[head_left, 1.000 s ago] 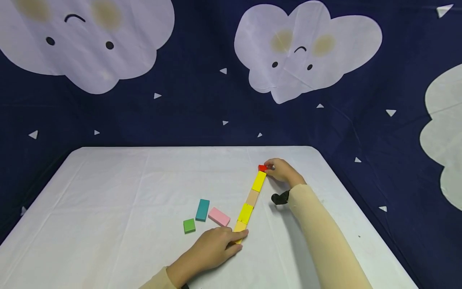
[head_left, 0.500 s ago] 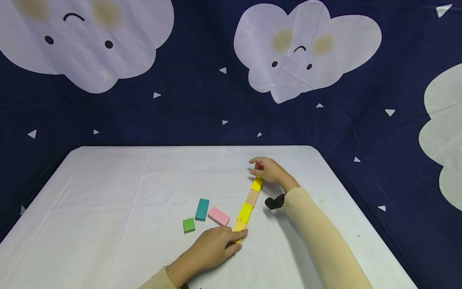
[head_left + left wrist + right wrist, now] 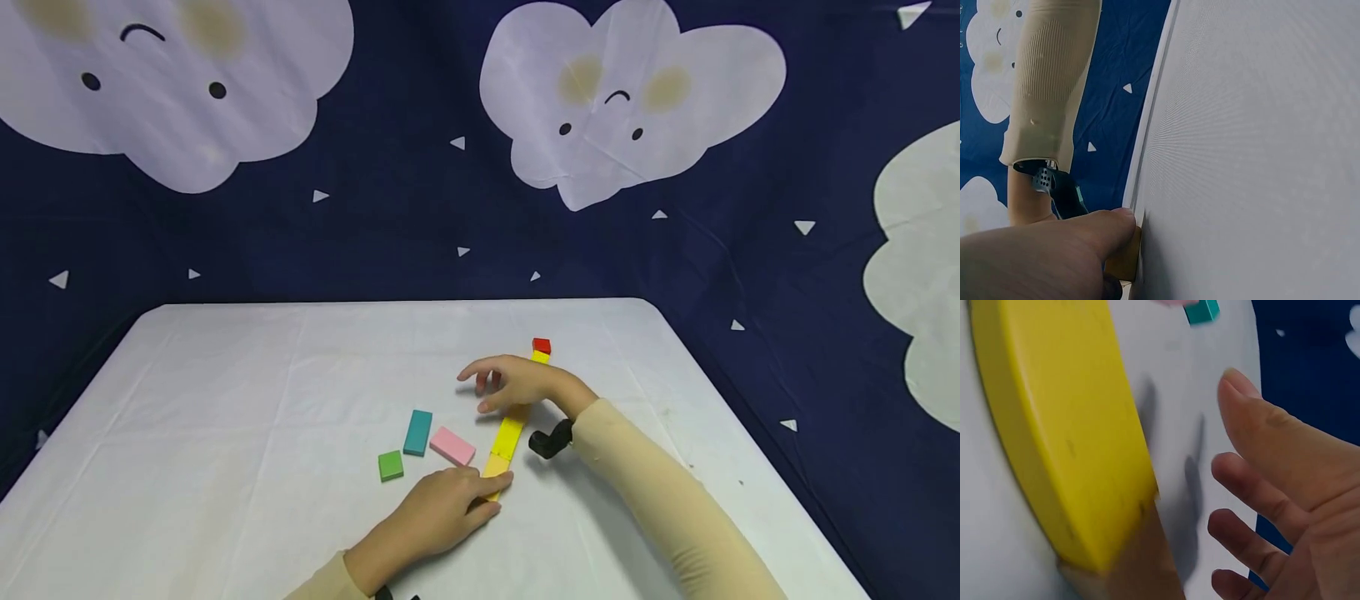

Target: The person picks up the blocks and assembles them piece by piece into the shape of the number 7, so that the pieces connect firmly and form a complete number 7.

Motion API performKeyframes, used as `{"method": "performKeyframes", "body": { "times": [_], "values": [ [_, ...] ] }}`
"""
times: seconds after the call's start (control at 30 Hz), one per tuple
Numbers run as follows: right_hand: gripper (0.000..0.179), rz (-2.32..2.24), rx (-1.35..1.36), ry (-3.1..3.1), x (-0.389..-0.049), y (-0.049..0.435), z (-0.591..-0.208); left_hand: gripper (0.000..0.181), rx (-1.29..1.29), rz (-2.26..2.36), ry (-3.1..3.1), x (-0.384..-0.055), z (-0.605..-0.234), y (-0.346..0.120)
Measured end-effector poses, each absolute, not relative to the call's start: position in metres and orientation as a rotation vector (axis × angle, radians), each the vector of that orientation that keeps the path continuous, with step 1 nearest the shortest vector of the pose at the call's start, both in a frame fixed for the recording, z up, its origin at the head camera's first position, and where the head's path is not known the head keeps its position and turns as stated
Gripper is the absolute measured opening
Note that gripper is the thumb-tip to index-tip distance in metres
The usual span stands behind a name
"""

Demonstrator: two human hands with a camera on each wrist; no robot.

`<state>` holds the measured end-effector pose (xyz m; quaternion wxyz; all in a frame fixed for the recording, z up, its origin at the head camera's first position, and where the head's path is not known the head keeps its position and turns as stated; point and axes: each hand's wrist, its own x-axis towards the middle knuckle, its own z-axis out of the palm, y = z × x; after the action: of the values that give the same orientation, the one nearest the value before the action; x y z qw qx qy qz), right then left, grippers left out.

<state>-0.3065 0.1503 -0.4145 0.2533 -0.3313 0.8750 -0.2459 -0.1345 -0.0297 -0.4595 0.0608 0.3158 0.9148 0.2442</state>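
Observation:
My left hand [image 3: 442,512] holds the near end of a row of blocks, its index finger across a light yellow block [image 3: 497,465] and its thumb at the block's near end. In the left wrist view that block [image 3: 1125,255] shows beside the thumb. Beyond it in the row lies a brighter yellow block [image 3: 507,438]. My right hand [image 3: 517,382] hovers over the row with fingers spread and nothing in them, hiding its middle. Past this hand, another yellow block [image 3: 540,357] shows, with a small red block [image 3: 542,345] at the far end.
Left of the row lie a pink block [image 3: 452,447], a teal block [image 3: 417,432] and a green square block [image 3: 391,466]. All of this is on a white table [image 3: 225,400]. A dark blue cloth [image 3: 405,225] with clouds hangs behind the table.
My right hand has let go of the red block at the row's far end and moved left and nearer, over the row. My left hand has stayed in place.

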Motion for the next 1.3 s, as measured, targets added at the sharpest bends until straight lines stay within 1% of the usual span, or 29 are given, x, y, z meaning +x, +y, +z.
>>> {"method": "performKeyframes", "body": {
  "times": [0.33,0.47,0.73,0.97,1.3],
  "values": [
    [0.054,-0.570,-1.077,2.205,-0.285,0.127,-0.419,0.040,0.940,0.744,2.738,-0.135,-0.457,-0.031],
    [0.054,-0.558,-1.107,2.151,-0.279,0.123,-0.419,0.040,0.955,0.747,2.736,-0.135,-0.458,-0.032],
    [0.052,-0.525,-1.066,2.137,-0.270,0.121,-0.414,0.039,0.967,0.750,2.743,-0.134,-0.458,-0.032],
    [0.050,-0.476,-1.052,2.145,-0.270,0.121,-0.412,0.040,0.959,0.742,2.749,-0.134,-0.457,-0.031],
    [0.056,-0.486,-1.039,2.188,-0.270,0.124,-0.415,0.040,0.969,0.754,2.765,-0.132,-0.457,-0.032]
  ]
}}
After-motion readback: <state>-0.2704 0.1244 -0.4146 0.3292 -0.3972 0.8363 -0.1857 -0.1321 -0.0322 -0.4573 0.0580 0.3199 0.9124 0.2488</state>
